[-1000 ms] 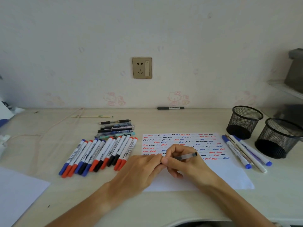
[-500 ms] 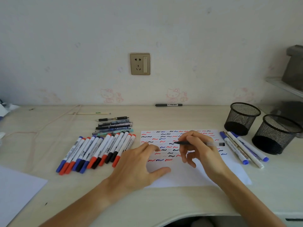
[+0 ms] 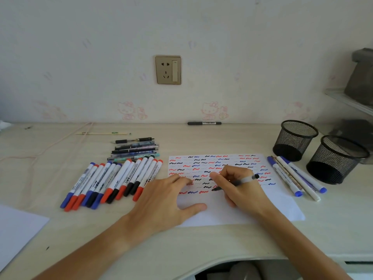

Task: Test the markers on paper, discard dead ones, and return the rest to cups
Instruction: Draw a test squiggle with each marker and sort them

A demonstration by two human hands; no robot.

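White paper (image 3: 252, 211) lies flat mid-worktop (image 3: 60, 249), its near strip blank, the rest covered in red, blue and black squiggles. Left hand (image 3: 167, 201) presses it with straight, spread fingers. Right hand (image 3: 240, 186) pinches a clear pen (image 3: 242, 180), tip touching the sheet. Two mesh cups (image 3: 314, 150) stand beyond the right edge, markers (image 3: 113, 182) left.

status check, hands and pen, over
Left hand flat on paper, pinning it. Right hand grips pen, tip at the paper under the last squiggle row. Both cups hold no pens. Nothing blocking.
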